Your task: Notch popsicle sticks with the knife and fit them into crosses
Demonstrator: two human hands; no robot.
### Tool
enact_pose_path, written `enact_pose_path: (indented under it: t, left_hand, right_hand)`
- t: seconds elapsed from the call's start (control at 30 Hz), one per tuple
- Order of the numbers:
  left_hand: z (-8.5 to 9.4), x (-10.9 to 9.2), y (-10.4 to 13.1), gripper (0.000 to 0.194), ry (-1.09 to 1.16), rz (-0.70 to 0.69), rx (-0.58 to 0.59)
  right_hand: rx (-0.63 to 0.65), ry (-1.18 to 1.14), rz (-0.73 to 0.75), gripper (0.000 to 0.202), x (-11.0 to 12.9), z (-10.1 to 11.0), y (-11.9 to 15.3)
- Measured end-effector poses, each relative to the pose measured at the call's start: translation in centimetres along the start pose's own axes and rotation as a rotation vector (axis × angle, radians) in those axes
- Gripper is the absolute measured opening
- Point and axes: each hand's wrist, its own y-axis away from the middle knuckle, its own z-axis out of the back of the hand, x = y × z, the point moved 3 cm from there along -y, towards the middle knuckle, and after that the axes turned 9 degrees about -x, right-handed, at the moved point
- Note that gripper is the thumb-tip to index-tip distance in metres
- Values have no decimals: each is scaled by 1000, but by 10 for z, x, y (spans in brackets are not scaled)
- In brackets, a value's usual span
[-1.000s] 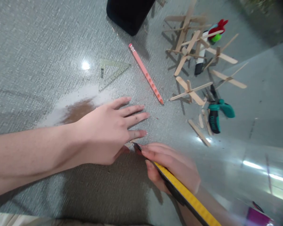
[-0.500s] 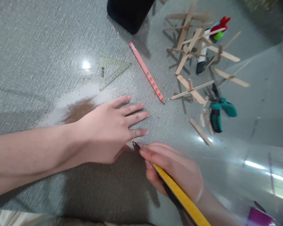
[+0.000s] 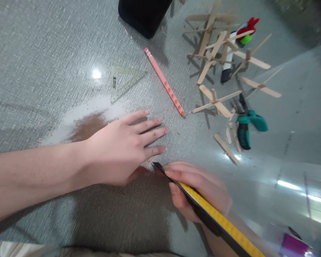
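Note:
My left hand (image 3: 123, 146) lies flat on the table with its fingers stretched out and spread. Below its lowest outstretched finger, the end of a small pale wooden piece (image 3: 151, 159) peeks out; the rest is hidden under the hand. My right hand (image 3: 200, 189) is closed around a yellow and black utility knife (image 3: 216, 217). The dark blade points left, its tip right by the wooden piece; whether they touch I cannot tell. Above the hands lies a pink pencil (image 3: 164, 82), with a clear set square (image 3: 115, 84) to its left.
Several small wooden-stick planes (image 3: 215, 100) stand at upper right around a white and black pen-like thing (image 3: 227, 67). Teal-handled pliers (image 3: 244, 130) and stick offcuts (image 3: 226, 149) lie below. A black case (image 3: 146, 18), brown dust (image 3: 88, 125) and a purple object (image 3: 294, 244) are also on the table.
My right hand and the knife have shifted slightly right and down, drawing the blade tip a little away from my left hand. My left hand stays in place.

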Motion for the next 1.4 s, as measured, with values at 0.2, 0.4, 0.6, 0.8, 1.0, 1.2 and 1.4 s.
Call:
enact_pose_path:
  t: [0.2,0.4,0.6,0.8,1.0,1.2,1.4]
  left_hand:
    - [11,-3,0,55,-109,-15,-210]
    - [17,6,2,30,39,-44,-186]
    - [16,6,-1,26,169,-19,-155]
    - [14,1,0,24,138,-103,-150]
    - [11,2,0,23,146,-98,-142]
    - [12,2,-1,22,110,-75,-159]
    - [9,2,-1,25,113,-89,-199]
  right_hand:
    - [-62,22,-4,27,1,9,-4]
    - [-96,9,-49,31,-4,10,-1]
    - [-103,7,-86,31,-4,7,4]
    - [-48,35,-69,30,-2,9,3]
    - [-28,114,21,28,4,3,-1]
    - [-91,42,-42,28,1,2,0]
    - [-31,35,14,29,0,1,-4]
